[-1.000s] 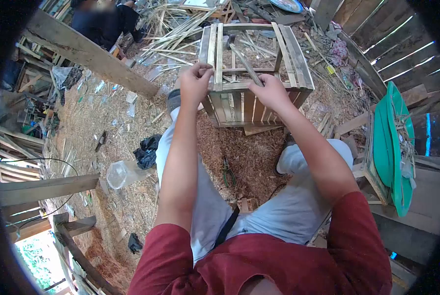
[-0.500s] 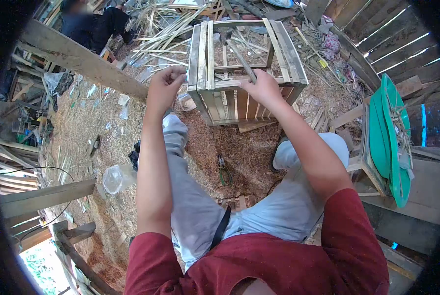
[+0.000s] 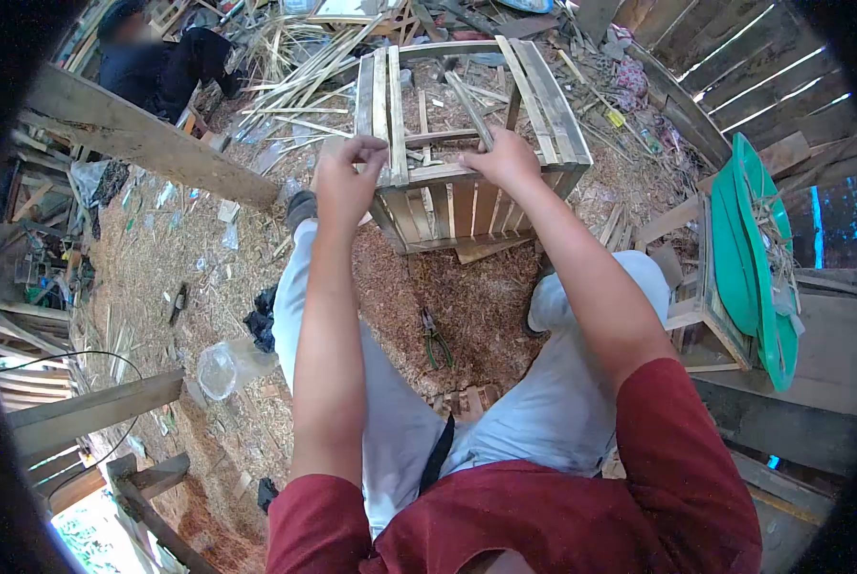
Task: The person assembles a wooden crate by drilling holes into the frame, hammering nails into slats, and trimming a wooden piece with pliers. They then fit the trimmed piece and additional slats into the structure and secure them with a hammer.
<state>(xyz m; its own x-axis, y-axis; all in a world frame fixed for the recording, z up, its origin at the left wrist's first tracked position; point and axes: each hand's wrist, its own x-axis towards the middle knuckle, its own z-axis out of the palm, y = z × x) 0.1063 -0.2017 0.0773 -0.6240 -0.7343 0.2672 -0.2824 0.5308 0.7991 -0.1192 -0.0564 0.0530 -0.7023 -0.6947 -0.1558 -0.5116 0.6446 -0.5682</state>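
A slatted wooden crate (image 3: 467,206) stands on the ground in front of my knees. My right hand (image 3: 508,161) grips the lower handle of a hammer (image 3: 468,107), whose dark head points away over the crate's open middle. At the crate's near left corner is my left hand (image 3: 350,177), its thumb and fingers drawn together against a top slat (image 3: 396,115). Whatever those fingers pinch is too small to make out. A pair of pliers (image 3: 435,337) with green handles lies on the ground between my legs.
Wood shavings and thin wood strips (image 3: 304,86) cover the ground. A wooden post (image 3: 151,143) slants in at left, near a seated person (image 3: 155,67). A clear plastic container (image 3: 220,371) lies by my left leg. At right stands a green basin (image 3: 749,258) holding scraps.
My left hand has moved right, from beside the crate onto its near left corner. My left leg has shifted outward. The hammer stays in my right hand, over the crate.
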